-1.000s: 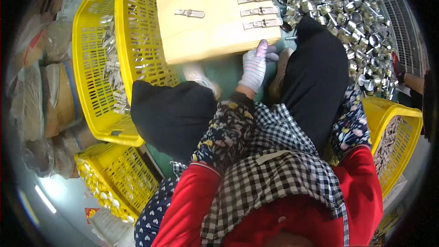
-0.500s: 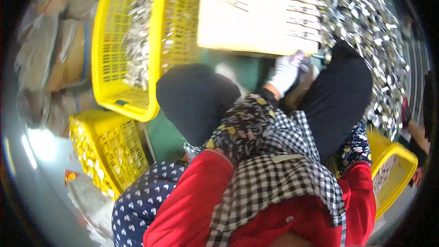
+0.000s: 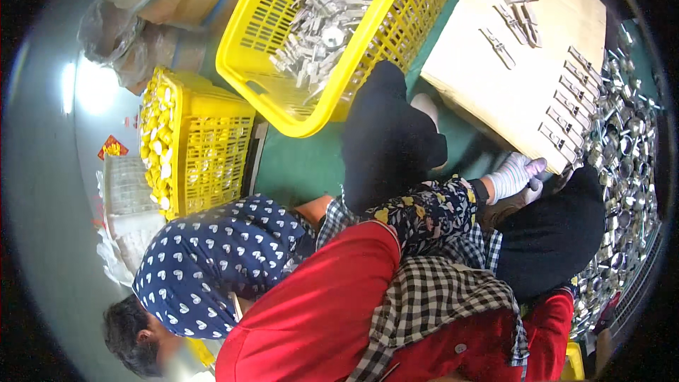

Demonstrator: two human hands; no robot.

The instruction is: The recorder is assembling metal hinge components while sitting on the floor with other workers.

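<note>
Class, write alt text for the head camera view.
A white-gloved hand rests at the edge of a cardboard sheet lined with metal clips. Yellow baskets hold more metal parts; another person in a heart-print top sits alongside.

Head camera looks steeply down, probably tilted.

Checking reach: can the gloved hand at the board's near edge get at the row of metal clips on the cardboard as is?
Probably yes. The gloved hand sits at the near edge of the cardboard board, and the row of metal clips lies just beyond with nothing between them.
</note>
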